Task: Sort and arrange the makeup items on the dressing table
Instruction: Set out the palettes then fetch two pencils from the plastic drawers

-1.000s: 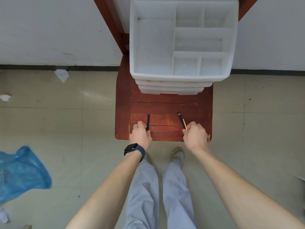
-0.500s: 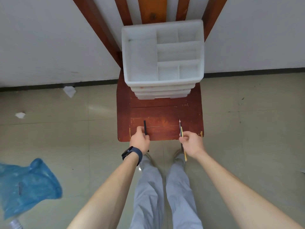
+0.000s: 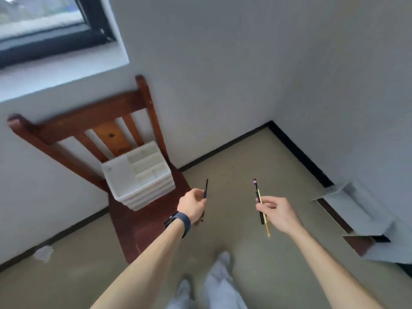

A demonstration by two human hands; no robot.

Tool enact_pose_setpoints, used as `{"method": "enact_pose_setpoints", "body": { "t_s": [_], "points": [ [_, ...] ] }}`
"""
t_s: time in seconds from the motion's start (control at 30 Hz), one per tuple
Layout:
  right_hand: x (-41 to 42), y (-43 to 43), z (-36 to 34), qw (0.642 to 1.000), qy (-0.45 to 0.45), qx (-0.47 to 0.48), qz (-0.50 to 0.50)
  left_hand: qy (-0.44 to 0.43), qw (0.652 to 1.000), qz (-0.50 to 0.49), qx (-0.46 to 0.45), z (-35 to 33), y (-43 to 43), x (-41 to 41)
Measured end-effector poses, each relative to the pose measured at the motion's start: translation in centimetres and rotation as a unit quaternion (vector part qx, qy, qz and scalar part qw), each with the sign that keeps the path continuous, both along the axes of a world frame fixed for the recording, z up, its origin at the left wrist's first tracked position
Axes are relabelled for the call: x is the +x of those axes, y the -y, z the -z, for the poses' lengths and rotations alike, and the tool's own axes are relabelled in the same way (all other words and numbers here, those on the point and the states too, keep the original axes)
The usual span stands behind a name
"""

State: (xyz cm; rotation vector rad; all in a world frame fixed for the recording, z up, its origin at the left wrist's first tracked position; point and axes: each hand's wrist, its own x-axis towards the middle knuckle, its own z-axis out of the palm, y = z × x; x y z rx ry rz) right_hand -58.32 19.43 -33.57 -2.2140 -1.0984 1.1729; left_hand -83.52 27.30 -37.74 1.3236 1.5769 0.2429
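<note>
My left hand [image 3: 193, 205] grips a thin black makeup pencil [image 3: 206, 188] that points upward, held in the air just right of the chair seat. My right hand [image 3: 277, 211] holds two pencils together, a black one with a pink tip [image 3: 256, 192] and a yellow one [image 3: 265, 221], over the bare floor. A stack of white divided organiser trays [image 3: 124, 179] sits on the red-brown wooden chair [image 3: 138, 221] to the left of both hands. Its compartments look bare.
The chair stands against a white wall under a dark-framed window [image 3: 53, 39]. A torn grey cardboard box [image 3: 356, 210] lies at the right wall. Crumpled paper [image 3: 43, 253] is on the floor at left. My legs and shoes [image 3: 214, 284] are below.
Both hands have lifted the pencils off the chair seat and moved rightward, away from the chair. My view has swung up and to the right, revealing the window and room corner.
</note>
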Motion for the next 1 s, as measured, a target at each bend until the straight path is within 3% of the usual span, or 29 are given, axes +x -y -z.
{"method": "enact_pose_setpoints", "body": {
  "t_s": [0.1, 0.37, 0.63, 1.0],
  "points": [
    [3.2, 5.0, -5.2, 0.987, -0.048, 0.079, 0.129, 0.046, 0.995, 0.069, 0.054, -6.5, -0.6, 4.8],
    [12.9, 22.8, -18.5, 0.874, -0.031, 0.302, 0.381, 0.197, 0.949, 0.233, 0.074, -21.4, 3.9, 25.2],
    [22.9, 43.7, -26.7, 0.742, 0.085, 0.406, 0.526, 0.299, 0.840, 0.447, 0.075, -31.9, 22.8, 47.4],
    [31.6, 68.4, -33.3, 0.588, 0.206, 0.440, 0.647, 0.365, 0.676, 0.640, 0.008, -41.3, 52.1, 66.3]
  ]
}}
